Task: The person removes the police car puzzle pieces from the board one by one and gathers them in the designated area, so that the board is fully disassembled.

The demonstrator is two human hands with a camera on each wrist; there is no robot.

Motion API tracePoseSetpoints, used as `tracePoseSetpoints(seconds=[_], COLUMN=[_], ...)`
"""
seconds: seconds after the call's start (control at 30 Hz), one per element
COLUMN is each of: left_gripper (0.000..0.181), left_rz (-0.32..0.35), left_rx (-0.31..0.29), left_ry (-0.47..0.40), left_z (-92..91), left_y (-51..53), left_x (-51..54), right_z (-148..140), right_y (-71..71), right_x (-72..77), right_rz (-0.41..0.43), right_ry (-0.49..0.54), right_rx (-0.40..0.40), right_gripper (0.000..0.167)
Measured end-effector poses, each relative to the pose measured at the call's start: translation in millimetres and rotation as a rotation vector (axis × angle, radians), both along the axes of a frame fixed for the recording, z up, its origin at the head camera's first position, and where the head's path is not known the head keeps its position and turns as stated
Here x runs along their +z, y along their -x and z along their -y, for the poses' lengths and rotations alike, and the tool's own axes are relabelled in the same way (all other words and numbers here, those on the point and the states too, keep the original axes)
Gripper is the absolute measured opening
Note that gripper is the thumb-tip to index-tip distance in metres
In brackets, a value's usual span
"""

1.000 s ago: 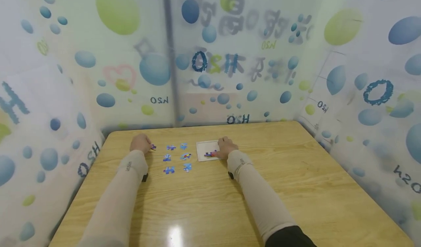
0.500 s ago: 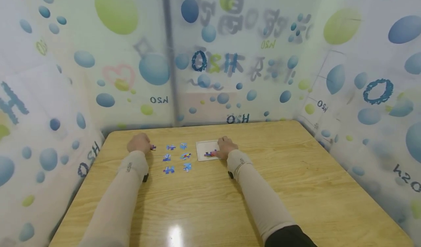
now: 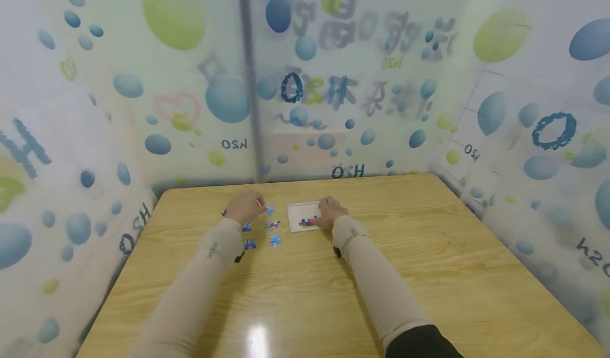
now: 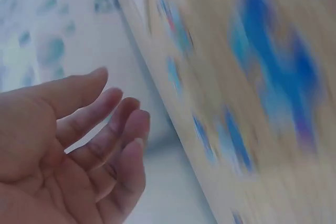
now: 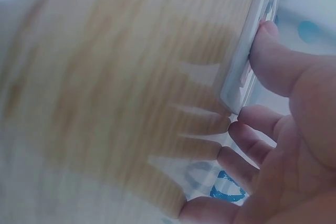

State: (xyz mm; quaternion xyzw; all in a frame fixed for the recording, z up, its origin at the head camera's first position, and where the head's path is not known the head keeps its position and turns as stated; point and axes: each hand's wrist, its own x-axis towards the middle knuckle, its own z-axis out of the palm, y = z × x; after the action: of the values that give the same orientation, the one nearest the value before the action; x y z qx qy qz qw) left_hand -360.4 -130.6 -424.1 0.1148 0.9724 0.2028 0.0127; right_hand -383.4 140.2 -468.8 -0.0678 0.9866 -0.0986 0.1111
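My left hand (image 3: pixel 245 206) hovers above the loose jigsaw pieces, thumb and fingers loosely bent with nothing between them. Near it lie a light-blue piece (image 3: pixel 270 210), a blue-and-red piece (image 3: pixel 273 224) and a partly covered blue piece (image 3: pixel 246 227). A dark piece (image 3: pixel 224 212) peeks out left of this hand. In the left wrist view, a blurred blue piece (image 4: pixel 278 66) lies on the wood. My right hand (image 3: pixel 331 212) holds the right side of a white puzzle tray (image 3: pixel 300 209), thumb over its border, a fingertip at its corner (image 5: pixel 231 100). Joined pieces (image 3: pixel 308 221) lie along its lower edge.
Two more blue pieces, one on the left (image 3: pixel 250 244) and one on the right (image 3: pixel 275 240), lie nearer the body. The wooden table (image 3: pixel 305 294) meets a patterned curtain (image 3: pixel 305 151) at its back edge, with curtains on both sides too.
My left hand has let go of the dark piece at the far left and moved right, over the other loose pieces. The right hand stays on the tray. The head view has shifted slightly.
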Motion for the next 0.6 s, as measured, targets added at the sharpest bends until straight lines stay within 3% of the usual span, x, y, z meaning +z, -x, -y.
tracePoseSetpoints(seconds=[0.13, 0.23, 0.33, 0.6], left_gripper=[0.02, 0.021, 0.025, 0.017], left_rz=[0.028, 0.036, 0.046, 0.082], left_rx=[-0.085, -0.13, -0.144, -0.132], left_ry=[0.048, 0.097, 0.14, 0.206], left_z=[-40.4, -66.0, -85.3, -107.8], left_y=[-5.9, 0.1, 4.6, -0.1], left_x=[-9.7, -22.4, -28.4, -20.0], right_z=[0.4, -1.5, -2.5, -4.4], right_y=[1.6, 2.8, 2.1, -0.1], right_x=[-3.3, -5.1, -5.0, 0.4], right_rz=[-0.016, -0.022, -0.025, 0.0], right_ry=[-0.009, -0.006, 0.003, 0.035], right_rx=[0.004, 0.005, 0.007, 0.031], right_gripper=[0.076, 0.074, 0.068, 0.061])
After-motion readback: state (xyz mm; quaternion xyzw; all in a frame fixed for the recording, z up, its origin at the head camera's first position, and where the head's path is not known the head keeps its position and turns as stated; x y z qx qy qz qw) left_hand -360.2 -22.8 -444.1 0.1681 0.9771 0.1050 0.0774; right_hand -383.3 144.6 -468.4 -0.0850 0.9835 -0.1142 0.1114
